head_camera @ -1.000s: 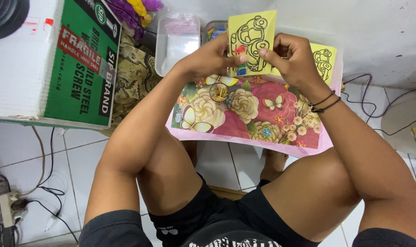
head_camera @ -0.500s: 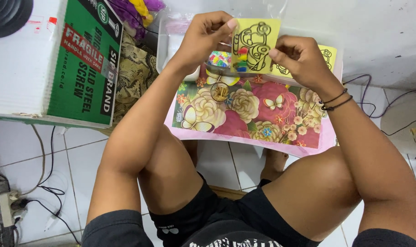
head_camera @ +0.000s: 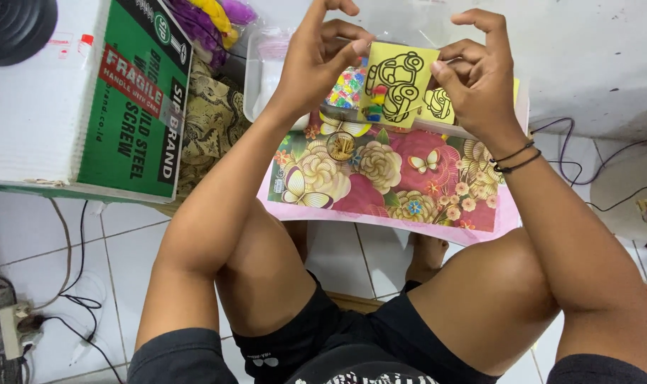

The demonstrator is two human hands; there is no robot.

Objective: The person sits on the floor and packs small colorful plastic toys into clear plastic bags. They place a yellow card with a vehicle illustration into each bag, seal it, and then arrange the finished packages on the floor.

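At the left of the scene, a big white and green cardboard box lies flat, the largest thing in view, with a dark round object at its far left corner. Just right of it sits a crumpled brown patterned cloth, and beyond that a bundle of purple and yellow cord. Toward the middle, a low tabletop covered with a floral sheet in pink, cream and green spreads above the person's bare knees; a small round dish of thin sticks rests on it near the far edge. Beyond the sheet stands a clear plastic tray with a bag of coloured beads inside. Over the far edge of the tabletop, both hands are raised and hold a yellow card printed with a black outlined car, partly coloured at its lower left. The left hand pinches the card's left upper edge, fingers closed narrow. The right hand, with two thin dark bands at the wrist, grips the right side, covering part of a second yellow card just behind. On the white tiled floor at near left lies a power strip with cables.
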